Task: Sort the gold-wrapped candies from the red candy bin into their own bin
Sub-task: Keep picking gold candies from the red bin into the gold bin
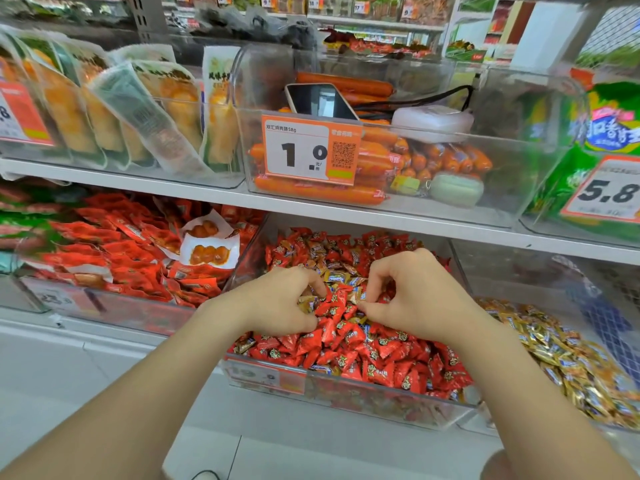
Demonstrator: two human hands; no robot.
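Note:
A clear bin (349, 398) on the lower shelf is heaped with red-wrapped candies (349, 348), and several gold-wrapped candies (337, 277) lie mixed in near its middle. Both hands are in this bin. My left hand (277, 303) has its fingers curled round gold-wrapped candies at the palm. My right hand (412, 292) pinches a gold-wrapped candy between thumb and fingertips. To the right stands a second clear bin (485, 427) piled with gold-wrapped candies (568, 362).
A bin of red snack packets (121, 258) stands left of the candy bin. The upper shelf carries a clear bin of orange sausages (322, 192) with a phone (322, 100) and a white case (433, 121) on top, plus a price tag (310, 150).

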